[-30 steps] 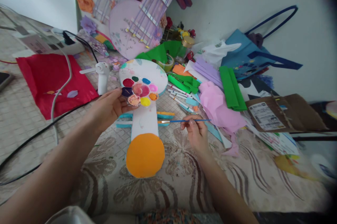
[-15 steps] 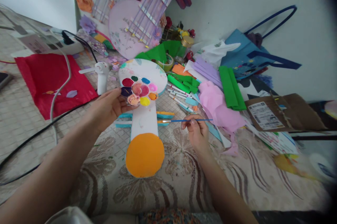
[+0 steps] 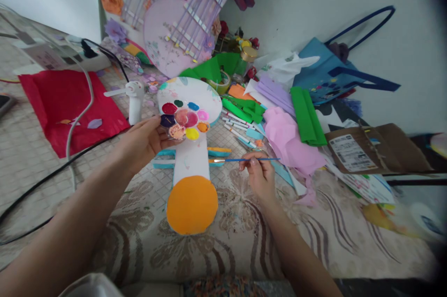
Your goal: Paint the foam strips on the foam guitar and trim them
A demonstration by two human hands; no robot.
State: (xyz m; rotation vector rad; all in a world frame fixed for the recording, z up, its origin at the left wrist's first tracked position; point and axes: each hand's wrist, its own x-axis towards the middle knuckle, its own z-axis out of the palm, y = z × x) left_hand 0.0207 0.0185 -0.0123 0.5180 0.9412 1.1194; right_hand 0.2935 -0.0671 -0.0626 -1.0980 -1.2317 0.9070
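Head view: paint palette (image 3: 183,120) held over white cutout (image 3: 191,159) on counter (image 3: 244,241), rim pinched by fingers of left hand (image 3: 148,141); brush (image 3: 232,160) clamped by fingers of right hand (image 3: 260,176). Palette judged light, spillable, best held at rim; brush stiff, by handle.

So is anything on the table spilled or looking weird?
I see no clear spill. The pink paper looks odd: it lies crumpled beside the neatly folded green paper. A white cable also trails untidily across the red sheet, off to the left of the paint palette in the left hand.
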